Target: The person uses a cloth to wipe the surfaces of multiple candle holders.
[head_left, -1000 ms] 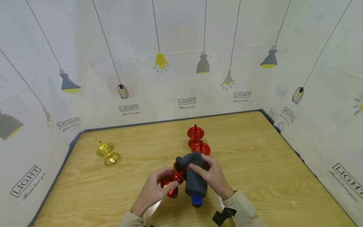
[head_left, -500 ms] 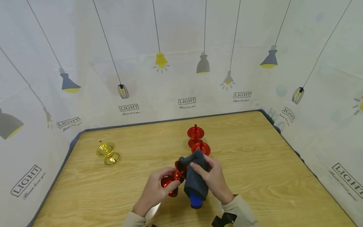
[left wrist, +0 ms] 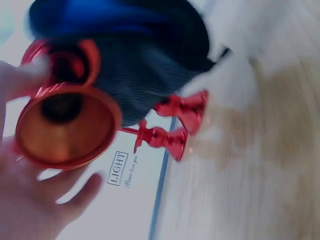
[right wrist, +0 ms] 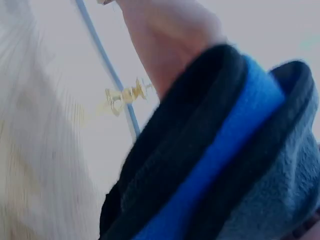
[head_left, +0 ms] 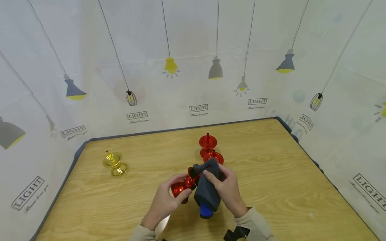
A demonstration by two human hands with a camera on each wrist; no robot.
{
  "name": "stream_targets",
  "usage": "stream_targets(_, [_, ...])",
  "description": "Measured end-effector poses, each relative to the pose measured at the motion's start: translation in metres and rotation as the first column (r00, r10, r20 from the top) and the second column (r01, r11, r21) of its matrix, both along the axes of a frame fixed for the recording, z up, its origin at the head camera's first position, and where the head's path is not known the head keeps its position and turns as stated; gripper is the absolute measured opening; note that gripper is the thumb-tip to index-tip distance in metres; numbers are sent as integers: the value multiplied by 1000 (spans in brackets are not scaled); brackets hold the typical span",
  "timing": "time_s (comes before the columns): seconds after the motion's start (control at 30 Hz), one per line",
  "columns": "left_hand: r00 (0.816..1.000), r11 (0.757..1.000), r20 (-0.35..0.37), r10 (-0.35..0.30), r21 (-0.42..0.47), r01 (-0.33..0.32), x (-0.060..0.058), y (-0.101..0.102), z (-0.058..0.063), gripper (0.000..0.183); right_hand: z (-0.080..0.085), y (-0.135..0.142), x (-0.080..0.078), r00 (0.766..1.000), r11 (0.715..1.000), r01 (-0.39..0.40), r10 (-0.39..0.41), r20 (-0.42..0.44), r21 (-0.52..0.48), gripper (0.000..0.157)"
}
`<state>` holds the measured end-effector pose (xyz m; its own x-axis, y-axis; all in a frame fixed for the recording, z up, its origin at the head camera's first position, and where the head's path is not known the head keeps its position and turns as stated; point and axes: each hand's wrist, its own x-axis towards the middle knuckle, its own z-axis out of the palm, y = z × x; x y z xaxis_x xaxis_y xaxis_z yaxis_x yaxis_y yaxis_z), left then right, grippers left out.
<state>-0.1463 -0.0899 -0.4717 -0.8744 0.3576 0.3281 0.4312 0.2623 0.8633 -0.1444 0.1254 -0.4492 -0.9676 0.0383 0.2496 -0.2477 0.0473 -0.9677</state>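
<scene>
In the head view my left hand (head_left: 165, 200) grips a shiny red candlestick (head_left: 178, 188) by its flared base, the stick tilted toward the right. Its hollow base underside (left wrist: 67, 142) faces the left wrist camera. A dark grey cloth (head_left: 207, 190) with a blue side is in my right hand (head_left: 230, 189), thumb on top and fingers behind. The cloth's upper fold lies against the candlestick's dish and hides part of it. Close up in the right wrist view, the cloth (right wrist: 215, 150) shows thick dark folds with a blue band between them.
Two more red candlesticks, a far one (head_left: 208, 142) and a nearer one (head_left: 213, 156), stand just beyond the cloth. A gold candlestick (head_left: 114, 163) stands at the left on the wooden table (head_left: 286, 187). A lamp-printed white curtain (head_left: 169, 93) rises behind the dark-edged table.
The candlestick has risen slightly and tipped further toward the right, its base moving up. The cloth's lower end has swung a little left. Both hands keep their hold; the standing candlesticks have stayed put.
</scene>
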Motion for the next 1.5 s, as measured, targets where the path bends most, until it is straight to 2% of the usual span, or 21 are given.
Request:
stream_targets(0.1, [952,981,-259,165,-58,-186,1,8,-3,46,2,-8,1,994,994,105,-104,-19,11,19])
stream_targets(0.2, [890,965,-403,214,-53,-256,1,9,-6,47,4,-13,2,992,993,118,-117,-46,25,20])
stream_targets(0.27, [896,969,-398,199,-60,-242,2,8,-5,45,4,-12,1,995,995,92,-91,-26,23,22])
stream_targets(0.43, [991,999,-126,34,-37,-39,3,-1,-1,30,0,-4,-2,999,999,-31,31,38,17,22])
stream_targets(0.5, [997,997,25,-69,30,68,3,-6,0,23,-1,-1,-2,994,994,-105,105,28,17,22])
stream_targets(0.6, [941,958,213,-262,177,227,2,-12,1,23,-3,5,-2,976,976,-216,216,-12,8,22])
stream_targets(0.67, [887,918,274,-371,253,306,1,-14,1,28,-4,8,-2,963,963,-269,269,-28,-7,23])
stream_targets(0.73, [868,900,280,-410,282,333,1,-14,1,30,-5,9,-3,959,960,-280,280,-39,-2,24])
stream_targets(0.77, [884,905,252,-393,274,325,1,-13,0,29,-5,10,-3,961,962,-272,272,-43,1,24])
stream_targets(0.87, [978,967,1,-209,148,206,3,-6,-3,25,-4,7,-2,981,982,-187,188,-54,27,23])
stream_targets(0.9, [986,985,-112,-126,101,138,3,-3,-4,28,-3,5,-2,988,989,-143,144,-58,33,23])
stream_targets(0.97, [943,999,-333,15,33,-4,3,3,-6,39,-2,-1,-1,996,998,-54,56,-63,32,20])
stream_targets(1.03, [862,995,-499,91,5,-103,1,7,-8,47,-2,-7,0,998,999,26,-24,-66,26,18])
stream_targets(1.1, [808,988,-576,126,-1,-155,0,9,-8,49,-1,-12,2,995,997,75,-73,-69,19,16])
stream_targets(1.17, [785,982,-602,145,-11,-190,0,9,-8,50,0,-15,3,993,996,92,-90,-71,23,16])
stream_targets(1.2, [798,982,-586,142,-17,-187,1,9,-7,48,0,-15,3,995,996,81,-80,-67,23,17])
stream_targets(1.27, [858,990,-502,107,-30,-140,2,6,-5,45,0,-13,2,997,999,40,-38,-66,28,18])
stream_targets(1.33, [940,999,-339,29,-26,-40,4,2,-2,38,-1,-8,1,997,999,-30,32,-66,32,19])
stream_targets(1.4, [989,995,-119,-84,40,89,5,-3,0,31,-2,-2,0,990,993,-115,117,-74,34,20])
stream_targets(1.43, [989,985,-14,-147,90,147,5,-5,1,28,-2,1,0,984,987,-154,156,-80,35,20])
stream_targets(1.5, [953,950,137,-271,197,242,4,-9,2,25,-4,6,-1,970,974,-224,227,-88,41,19])
